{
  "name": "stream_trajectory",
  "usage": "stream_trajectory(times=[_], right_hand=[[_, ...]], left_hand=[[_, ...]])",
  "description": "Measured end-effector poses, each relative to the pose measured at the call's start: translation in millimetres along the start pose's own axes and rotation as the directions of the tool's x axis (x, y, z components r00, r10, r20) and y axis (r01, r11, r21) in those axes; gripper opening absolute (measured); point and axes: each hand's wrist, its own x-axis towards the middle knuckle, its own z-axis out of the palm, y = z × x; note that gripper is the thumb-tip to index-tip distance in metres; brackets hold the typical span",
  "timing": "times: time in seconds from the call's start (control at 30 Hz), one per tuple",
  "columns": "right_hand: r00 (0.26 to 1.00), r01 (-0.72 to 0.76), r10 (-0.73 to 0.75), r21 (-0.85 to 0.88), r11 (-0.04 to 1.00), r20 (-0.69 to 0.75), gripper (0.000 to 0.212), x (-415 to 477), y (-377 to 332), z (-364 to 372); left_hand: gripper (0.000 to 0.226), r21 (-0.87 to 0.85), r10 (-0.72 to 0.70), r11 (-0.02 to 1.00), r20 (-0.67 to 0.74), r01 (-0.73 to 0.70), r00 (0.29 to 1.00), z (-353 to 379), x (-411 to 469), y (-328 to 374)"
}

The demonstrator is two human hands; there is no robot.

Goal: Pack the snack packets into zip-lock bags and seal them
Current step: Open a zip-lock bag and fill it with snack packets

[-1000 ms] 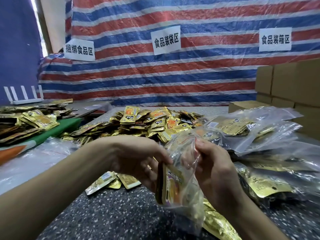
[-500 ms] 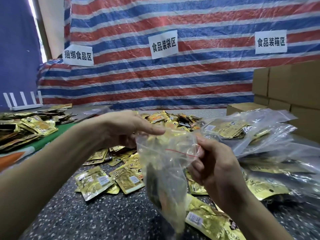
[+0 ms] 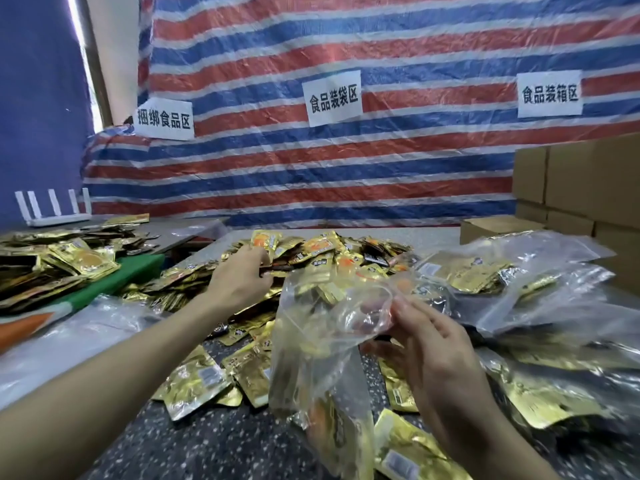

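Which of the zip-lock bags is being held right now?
The zip-lock bag pinched at its mouth by the right hand; the filled bags lie piled to the right.

The left hand (image 3: 239, 282) and the right hand (image 3: 436, 351) are bare, and so are both forearms (image 3: 104, 393) (all that shows).

Can't see the fingertips of the left hand (image 3: 239, 282) buried in the pile of snack packets (image 3: 329, 251), can't read the tiny packet print, only get a smeary look at part of the right hand (image 3: 433, 344) through the zip-lock bag (image 3: 322, 327), with cardboard boxes (image 3: 588, 181) chopped off at the right edge.
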Motion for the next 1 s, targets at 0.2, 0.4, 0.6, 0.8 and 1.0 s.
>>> stream_trajectory(times=[0.2,0.4,0.6,0.8,1.0], right_hand=[[1.000,-0.002,0.002,0.033,0.999,0.011,0.051,5,4,-1],[0.999,-0.006,0.002,0.098,0.995,0.038,0.078,13,6,-8],[0.999,-0.017,0.013,0.094,0.995,0.043,0.082,15,7,-9],[0.999,-0.005,0.002,0.067,0.998,0.052,0.043,11,4,-6],[0.998,0.013,-0.015,0.026,1.000,0.055,0.032,11,4,-6]], left_hand=[[0.046,0.198,-0.099,0.972,-0.162,0.131,0.982,38,42,-36],[0.052,0.215,-0.160,0.963,-0.036,0.164,0.986,65,76,-37],[0.035,0.127,-0.216,0.960,-0.223,0.248,0.950,78,80,-42],[0.081,-0.072,-0.167,0.981,0.151,0.180,0.974,71,73,-49],[0.077,0.120,-0.148,0.984,0.124,0.133,0.981,77,66,-48]])
